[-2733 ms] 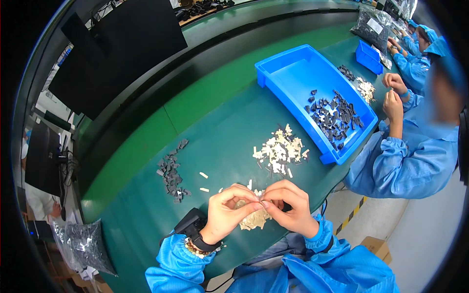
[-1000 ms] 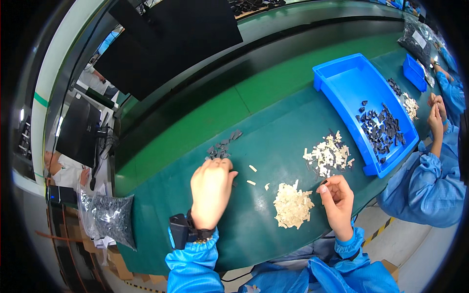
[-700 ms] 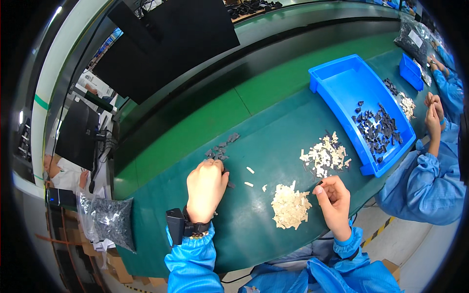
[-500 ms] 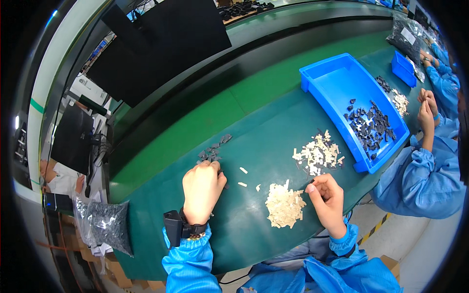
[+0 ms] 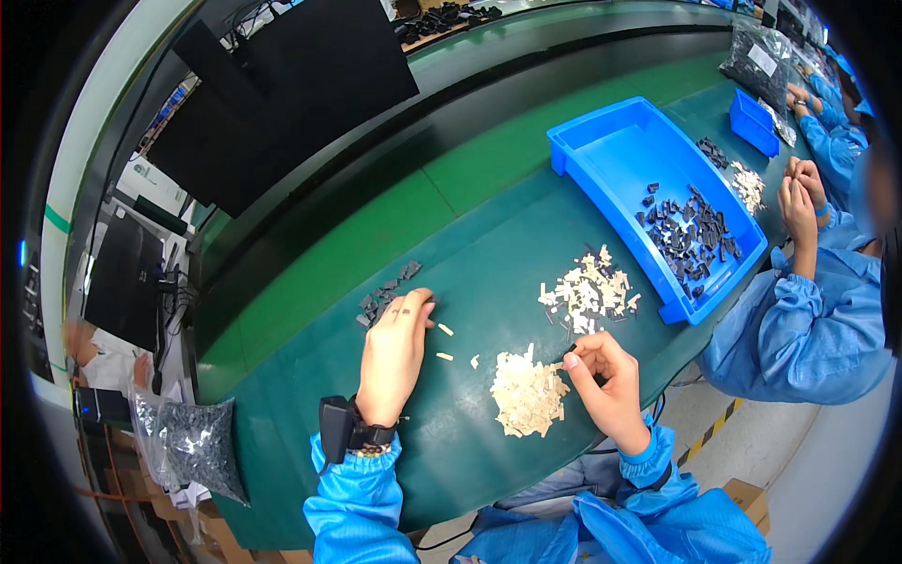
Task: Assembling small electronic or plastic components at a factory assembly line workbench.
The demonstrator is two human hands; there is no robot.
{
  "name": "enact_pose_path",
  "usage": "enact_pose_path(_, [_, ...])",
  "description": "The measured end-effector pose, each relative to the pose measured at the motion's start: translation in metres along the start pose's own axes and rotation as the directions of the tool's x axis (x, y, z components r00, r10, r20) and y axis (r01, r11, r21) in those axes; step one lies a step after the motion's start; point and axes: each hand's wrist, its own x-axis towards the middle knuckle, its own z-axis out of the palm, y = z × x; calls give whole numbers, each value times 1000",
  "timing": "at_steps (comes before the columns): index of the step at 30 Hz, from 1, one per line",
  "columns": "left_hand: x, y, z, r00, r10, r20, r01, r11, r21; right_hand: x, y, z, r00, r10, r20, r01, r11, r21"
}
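Note:
My left hand [image 5: 395, 352], wearing a black wrist device, bends over the mat beside a loose group of small dark plastic pieces [image 5: 381, 299]. Its fingers curl together toward the thumb; the hand hides most of what is between the tips. My right hand [image 5: 606, 381] pinches a small dark plastic piece [image 5: 570, 350] between thumb and forefinger, just right of a heap of small cream-coloured strips [image 5: 528, 395]. Behind that heap lies a looser scatter of cream strips [image 5: 590, 287] with some dark pieces among them. A few single strips [image 5: 444, 356] lie between my hands.
A blue tray [image 5: 601, 160] holding many dark pieces stands at the right on the green table mat [image 5: 451, 451]. Beyond it are a smaller blue bin [image 5: 754, 122] and a co-worker's hands [image 5: 801, 202]. A clear bag of dark pieces [image 5: 202, 446] rests at the left edge.
My left hand has shifted right off the dark pieces, its fingers less tightly balled. My right hand keeps its pinch on the dark piece. The whole view has slid slightly left.

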Motion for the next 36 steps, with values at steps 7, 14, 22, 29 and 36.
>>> enact_pose_path(7, [-18, 45, 15, 943, 47, 329, 295, 340, -893, 0, -6, 0, 998, 22, 58, -22, 1000, -3])
enact_pose_path(14, [-33, 61, 25, 931, -30, 364, 365, 123, -923, 1, -10, -5, 976, 92, 198, -105, 993, 55])
enact_pose_path(22, [-31, 59, 27, 988, 139, -70, -147, 687, -711, 2, 2, -4, 980, 56, 190, -96, 974, 206])
enact_pose_path(29, [-39, 54, 36, 930, 326, -169, -359, 713, -602, 9, -8, -5, 934, 78, 348, -178, 948, 264])
enact_pose_path(36, [-38, 60, 40, 890, 374, -260, -455, 717, -528, 8, -7, -4, 935, 94, 342, -159, 973, 169])
